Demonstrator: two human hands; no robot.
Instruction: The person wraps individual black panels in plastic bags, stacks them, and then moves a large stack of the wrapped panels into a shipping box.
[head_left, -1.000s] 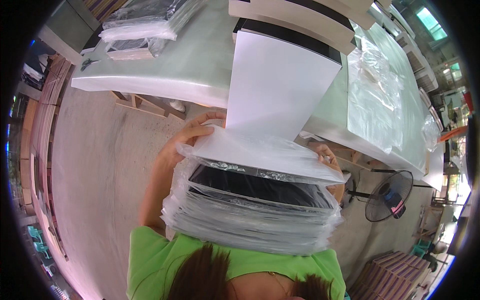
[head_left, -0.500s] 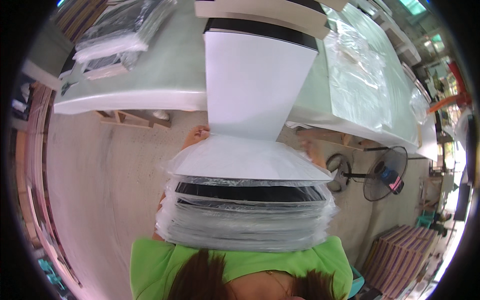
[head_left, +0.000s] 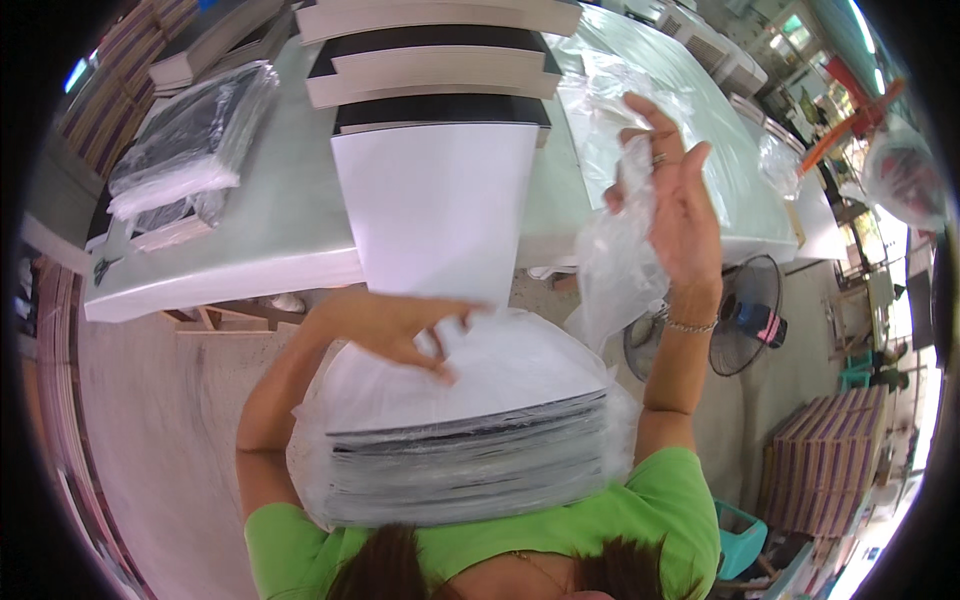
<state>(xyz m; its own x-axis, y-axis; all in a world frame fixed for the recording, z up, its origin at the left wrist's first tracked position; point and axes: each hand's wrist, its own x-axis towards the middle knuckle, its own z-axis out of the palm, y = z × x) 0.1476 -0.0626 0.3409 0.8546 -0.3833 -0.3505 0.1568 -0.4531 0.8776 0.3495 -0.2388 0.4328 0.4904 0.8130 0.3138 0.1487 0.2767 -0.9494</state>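
Observation:
Against my front stands a stack of flat black pieces in clear plastic sleeves (head_left: 470, 470), its white upper face (head_left: 500, 370) showing. Over that face hovers my left hand (head_left: 385, 328), holding nothing, its fingers apart and bent. My right hand (head_left: 675, 205) is raised over the table's right part. A crumpled clear plastic bag (head_left: 620, 260) hangs from its partly curled fingers. Between the sleeved stack and the table, a smooth white sheet or board (head_left: 435, 200) lies in front of the black-topped, book-like blocks (head_left: 440, 108). Whether it touches the sleeved stack cannot be made out.
The pale-covered table (head_left: 270, 240) carries plastic-wrapped black items (head_left: 195, 140) and scissors (head_left: 104, 268) on the left. Loose clear film (head_left: 610, 100) lies on the right. Beyond my right arm stand a fan (head_left: 748, 315), a striped stack (head_left: 825, 460) and a teal bin (head_left: 738, 540).
Both hands have come up from the stack's sides: the left over its white face, the right high to the right with a plastic bag. My view has shifted; more blocks show.

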